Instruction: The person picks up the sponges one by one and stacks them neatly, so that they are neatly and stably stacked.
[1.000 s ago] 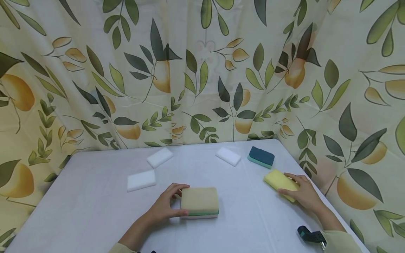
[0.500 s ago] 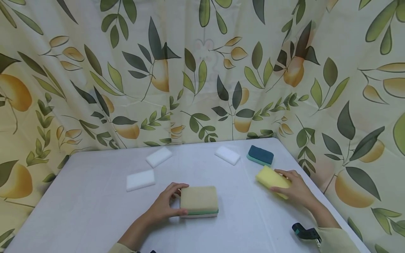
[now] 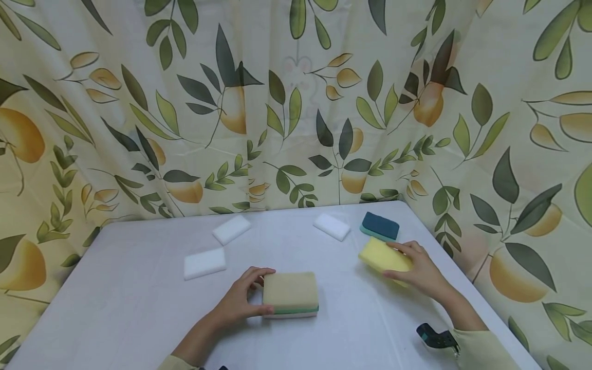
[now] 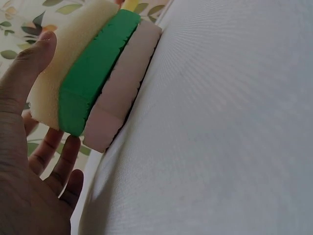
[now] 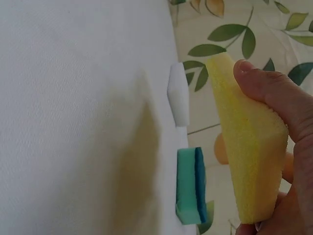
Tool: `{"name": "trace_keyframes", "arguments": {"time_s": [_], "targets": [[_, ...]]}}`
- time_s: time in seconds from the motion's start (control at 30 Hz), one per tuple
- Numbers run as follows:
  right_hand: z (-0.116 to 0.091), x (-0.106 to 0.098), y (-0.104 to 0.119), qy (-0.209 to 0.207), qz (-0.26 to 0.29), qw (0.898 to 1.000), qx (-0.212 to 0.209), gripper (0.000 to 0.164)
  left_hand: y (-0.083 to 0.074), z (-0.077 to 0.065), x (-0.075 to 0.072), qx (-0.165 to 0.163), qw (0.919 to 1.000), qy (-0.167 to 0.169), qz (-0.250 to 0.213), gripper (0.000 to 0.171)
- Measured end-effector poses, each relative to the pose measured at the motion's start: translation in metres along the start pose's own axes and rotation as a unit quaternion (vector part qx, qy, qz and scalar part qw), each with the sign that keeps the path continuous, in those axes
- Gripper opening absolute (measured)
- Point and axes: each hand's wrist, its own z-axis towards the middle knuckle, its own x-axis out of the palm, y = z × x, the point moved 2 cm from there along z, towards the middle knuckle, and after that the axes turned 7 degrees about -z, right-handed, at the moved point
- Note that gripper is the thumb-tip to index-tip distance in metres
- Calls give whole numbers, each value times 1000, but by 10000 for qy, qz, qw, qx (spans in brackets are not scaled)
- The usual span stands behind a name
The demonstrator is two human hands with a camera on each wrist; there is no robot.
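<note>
In the head view, a stack of sponges stands near the table's front middle. A beige sponge (image 3: 290, 292) is on top, a green sponge (image 4: 98, 73) in the middle and a pale pinkish sponge (image 4: 124, 88) at the bottom. My left hand (image 3: 242, 298) holds the stack at its left end, thumb at the near side and fingers at the far side. Towards the right, my right hand (image 3: 418, 270) grips a yellow sponge (image 5: 249, 142) between thumb and fingers. That sponge is tilted and off the table, its shadow on the cloth below.
A dark blue and teal sponge (image 3: 380, 226) lies at the back right, just beyond the yellow sponge. White sponges lie further off: one at the back (image 3: 331, 227), two at the left (image 3: 231, 229). A patterned curtain (image 3: 287, 103) surrounds the white-covered table (image 3: 139, 308).
My right hand has carried the yellow sponge leftward and slightly away from me, closer to the dark blue sponge. My left hand and the stack have stayed in place.
</note>
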Motion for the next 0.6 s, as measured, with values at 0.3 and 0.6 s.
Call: {"name": "trace_keyframes", "arguments": {"time_s": [0.3, 0.6], "targets": [[5, 3, 14, 158, 27, 9998, -76, 81, -1, 0, 0, 29, 10000, 3, -19, 77], [9, 6, 34, 154, 140, 9993, -315, 80, -1, -1, -1, -57, 10000, 6, -55, 77]]}}
